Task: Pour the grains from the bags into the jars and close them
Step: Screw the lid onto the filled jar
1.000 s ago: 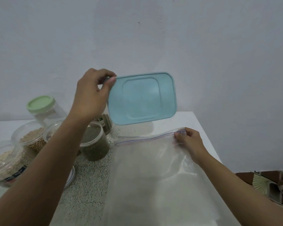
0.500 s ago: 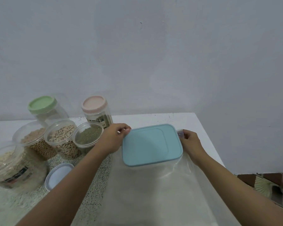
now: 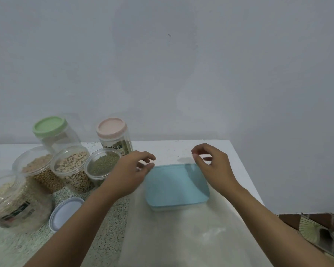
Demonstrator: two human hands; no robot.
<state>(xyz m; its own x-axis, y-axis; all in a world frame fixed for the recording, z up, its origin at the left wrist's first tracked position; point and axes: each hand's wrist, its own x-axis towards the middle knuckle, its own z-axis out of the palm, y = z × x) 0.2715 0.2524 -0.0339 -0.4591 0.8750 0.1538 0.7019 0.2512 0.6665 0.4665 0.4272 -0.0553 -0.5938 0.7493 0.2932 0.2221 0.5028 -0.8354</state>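
Note:
A light blue rectangular lid lies flat on a clear box whose pale lower edge shows beneath it. Box and lid sit at the far end of a large clear zip bag spread on the white table. My left hand hovers at the lid's left far corner with loosely curled fingers and holds nothing. Over the right far corner, my right hand has relaxed fingers and is likewise empty.
Left of the bag stand open jars of green grains, beige beans, round beans and pale flakes. Behind them are a green-lidded jar and a pink-lidded jar. A loose white lid lies on the speckled table. The table's right edge is near.
My left hand brought the blue lid down from the air onto the box and let go. My right hand released the bag's zip corner and lifted off.

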